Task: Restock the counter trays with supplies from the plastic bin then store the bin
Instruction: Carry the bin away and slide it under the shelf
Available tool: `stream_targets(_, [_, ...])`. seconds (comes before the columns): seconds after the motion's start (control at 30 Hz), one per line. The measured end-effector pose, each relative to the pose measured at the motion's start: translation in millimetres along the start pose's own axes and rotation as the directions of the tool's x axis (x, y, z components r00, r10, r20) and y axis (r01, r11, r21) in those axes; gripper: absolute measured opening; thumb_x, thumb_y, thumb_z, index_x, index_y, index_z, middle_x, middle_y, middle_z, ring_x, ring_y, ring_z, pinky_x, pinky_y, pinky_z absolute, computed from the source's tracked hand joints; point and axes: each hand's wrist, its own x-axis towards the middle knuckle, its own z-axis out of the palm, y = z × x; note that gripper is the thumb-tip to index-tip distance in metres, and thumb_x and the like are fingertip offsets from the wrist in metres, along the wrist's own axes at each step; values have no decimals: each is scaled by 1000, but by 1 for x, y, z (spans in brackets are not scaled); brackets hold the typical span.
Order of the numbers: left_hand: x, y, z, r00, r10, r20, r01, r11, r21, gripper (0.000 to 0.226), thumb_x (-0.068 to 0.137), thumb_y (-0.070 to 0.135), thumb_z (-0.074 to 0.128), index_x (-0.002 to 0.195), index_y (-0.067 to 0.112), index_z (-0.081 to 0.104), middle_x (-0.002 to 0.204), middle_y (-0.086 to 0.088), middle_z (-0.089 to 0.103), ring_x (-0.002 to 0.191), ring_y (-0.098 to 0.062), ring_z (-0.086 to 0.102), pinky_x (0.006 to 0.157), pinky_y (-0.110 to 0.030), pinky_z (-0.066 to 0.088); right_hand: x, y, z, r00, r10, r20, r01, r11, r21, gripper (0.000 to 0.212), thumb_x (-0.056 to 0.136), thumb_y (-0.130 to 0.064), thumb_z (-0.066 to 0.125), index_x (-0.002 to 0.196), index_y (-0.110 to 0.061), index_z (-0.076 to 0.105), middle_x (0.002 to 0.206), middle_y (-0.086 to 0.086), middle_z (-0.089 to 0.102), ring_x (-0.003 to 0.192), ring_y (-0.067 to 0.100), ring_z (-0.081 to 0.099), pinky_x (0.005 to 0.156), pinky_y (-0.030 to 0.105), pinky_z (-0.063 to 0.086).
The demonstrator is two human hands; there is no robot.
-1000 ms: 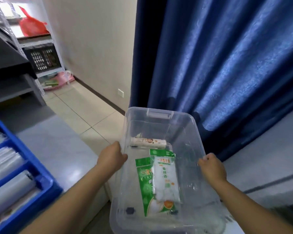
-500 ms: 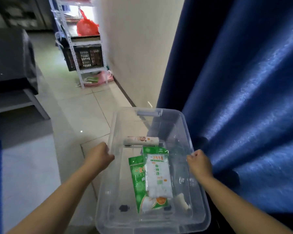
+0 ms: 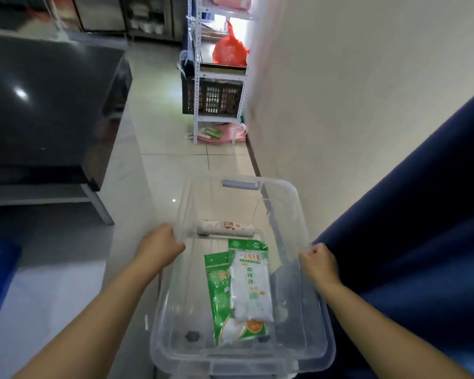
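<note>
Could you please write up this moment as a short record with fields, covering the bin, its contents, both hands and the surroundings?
bin: clear plastic bin, lidless, carried over a tiled floor
contents: white roll across the far end; two green-and-white packets, overlapping, lengthwise
left hand: left hand gripping the bin's left rim
right hand: right hand gripping the right rim
right side: blue curtain close beside the bin
ahead: white shelf rack by the wall, holding a red bag and a dark crate
</note>
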Motion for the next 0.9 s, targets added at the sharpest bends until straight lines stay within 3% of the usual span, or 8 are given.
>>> stream_targets(0.27, [117, 34, -20, 999, -39, -3, 39, 998, -43, 18, 74, 19, 60, 74, 11, 44, 83, -14, 59, 72, -28, 51, 54, -31, 31, 113, -78, 7, 994, -82, 69, 85, 995, -50, 17, 81, -19, 56, 69, -17, 44, 69, 2, 52, 58, 15, 47, 47, 27, 31])
stream_targets(0.37, [162, 50, -23, 998, -58, -10, 58, 997, -52, 19, 75, 20, 59, 73, 12, 42, 79, -9, 54, 72, -28, 51, 50, -29, 28, 166, -104, 13, 993, -93, 75, 98, 993, -73, 17, 80, -17, 57, 69, -12, 46, 65, 3, 50, 58, 19, 48, 50, 29, 34])
stream_targets(0.47, [213, 69, -24, 996, -80, -27, 79, 996, -44, 17, 76, 20, 59, 77, 10, 45, 81, -11, 56, 81, -31, 57, 56, -30, 31, 228, -129, 26, 992, -81, 102, 91, 991, -100, 16, 80, -19, 59, 74, -7, 51, 63, 5, 51, 63, 27, 52, 53, 29, 36])
stream_targets(0.57, [262, 91, -29, 993, -113, -44, 111, 993, -34, 16, 77, 20, 58, 77, 11, 45, 75, -4, 49, 73, -27, 52, 50, -29, 28, 292, -157, 41, 983, -110, 146, 122, 989, -77, 18, 82, -21, 60, 72, -10, 49, 62, 3, 51, 62, 26, 50, 53, 29, 36])
stream_targets(0.9, [421, 136, -87, 935, -316, -161, 299, 947, -120, 17, 78, 21, 58, 74, 16, 43, 70, 0, 48, 61, -15, 45, 47, -27, 27, 480, -322, 78, 920, -287, 267, 301, 953, -12, 28, 78, -15, 65, 60, -15, 44, 55, 1, 47, 51, 15, 42, 46, 23, 30])
